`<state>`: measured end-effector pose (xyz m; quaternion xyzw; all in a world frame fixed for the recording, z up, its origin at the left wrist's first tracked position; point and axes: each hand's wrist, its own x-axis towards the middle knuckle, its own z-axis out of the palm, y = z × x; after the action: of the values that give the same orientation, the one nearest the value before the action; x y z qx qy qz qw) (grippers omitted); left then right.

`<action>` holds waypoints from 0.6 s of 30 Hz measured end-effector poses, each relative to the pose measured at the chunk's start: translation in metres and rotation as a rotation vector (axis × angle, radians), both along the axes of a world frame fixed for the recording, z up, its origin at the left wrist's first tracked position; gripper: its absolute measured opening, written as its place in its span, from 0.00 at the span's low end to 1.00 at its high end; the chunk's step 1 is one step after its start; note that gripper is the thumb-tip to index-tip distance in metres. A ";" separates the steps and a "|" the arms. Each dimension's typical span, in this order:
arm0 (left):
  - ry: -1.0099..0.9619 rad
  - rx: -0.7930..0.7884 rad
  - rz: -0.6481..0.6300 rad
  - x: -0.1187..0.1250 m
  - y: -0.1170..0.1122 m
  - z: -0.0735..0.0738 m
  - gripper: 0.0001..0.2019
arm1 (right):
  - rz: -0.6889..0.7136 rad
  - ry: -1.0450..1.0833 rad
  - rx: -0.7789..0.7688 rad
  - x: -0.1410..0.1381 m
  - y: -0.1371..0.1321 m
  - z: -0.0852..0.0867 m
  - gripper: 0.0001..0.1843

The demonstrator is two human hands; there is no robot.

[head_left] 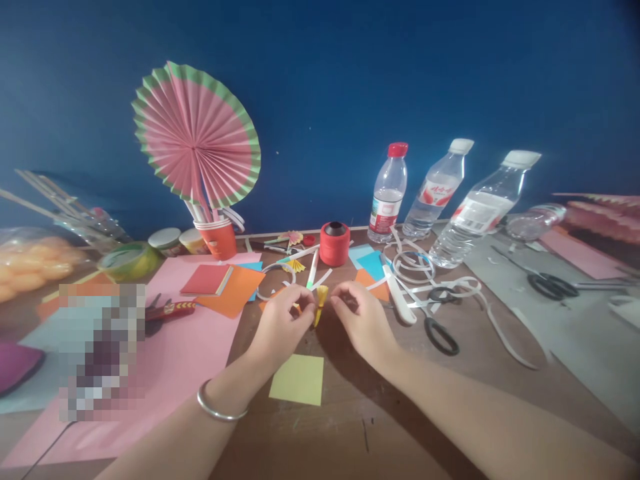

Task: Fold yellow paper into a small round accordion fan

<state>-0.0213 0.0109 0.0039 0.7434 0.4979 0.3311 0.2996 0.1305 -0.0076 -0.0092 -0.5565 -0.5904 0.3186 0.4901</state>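
A small folded piece of yellow paper (pixel 321 297) stands between my two hands above the brown table. My left hand (pixel 285 320) pinches it at the fingertips, and a silver bangle circles that wrist. Just to the right of the paper, my right hand (pixel 363 317) has thumb and fingers curled together; whether anything is in them is hidden. Below the hands a pale yellow-green paper square (pixel 297 380) lies flat. Beyond them sit a red roll with a dark core (pixel 335 245) and a pen (pixel 313 269).
A pink-and-green paper fan (pixel 197 137) rises from an orange cup (pixel 217 239). Bottles (pixel 388 197) stand against the wall. White strips (pixel 415 263), scissors (pixel 440 333) and a white-handled cutter (pixel 400 298) lie right. Pink paper (pixel 195 353) and orange sheets (pixel 225 297) lie left.
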 end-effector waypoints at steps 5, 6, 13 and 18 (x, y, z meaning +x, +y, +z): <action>-0.003 -0.010 0.003 0.000 0.000 0.000 0.03 | 0.079 -0.119 0.056 -0.002 -0.008 0.005 0.05; -0.002 -0.010 0.003 0.000 -0.001 0.000 0.03 | 0.090 -0.116 0.054 -0.002 -0.008 0.005 0.05; 0.000 -0.016 -0.013 0.001 -0.002 0.000 0.04 | 0.106 -0.074 -0.006 -0.002 -0.005 0.004 0.04; -0.007 -0.050 -0.022 0.001 -0.002 0.000 0.03 | 0.127 0.003 -0.086 -0.004 -0.005 0.000 0.03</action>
<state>-0.0198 0.0084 0.0040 0.7399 0.4967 0.3178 0.3237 0.1269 -0.0122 -0.0094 -0.5380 -0.6094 0.3751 0.4455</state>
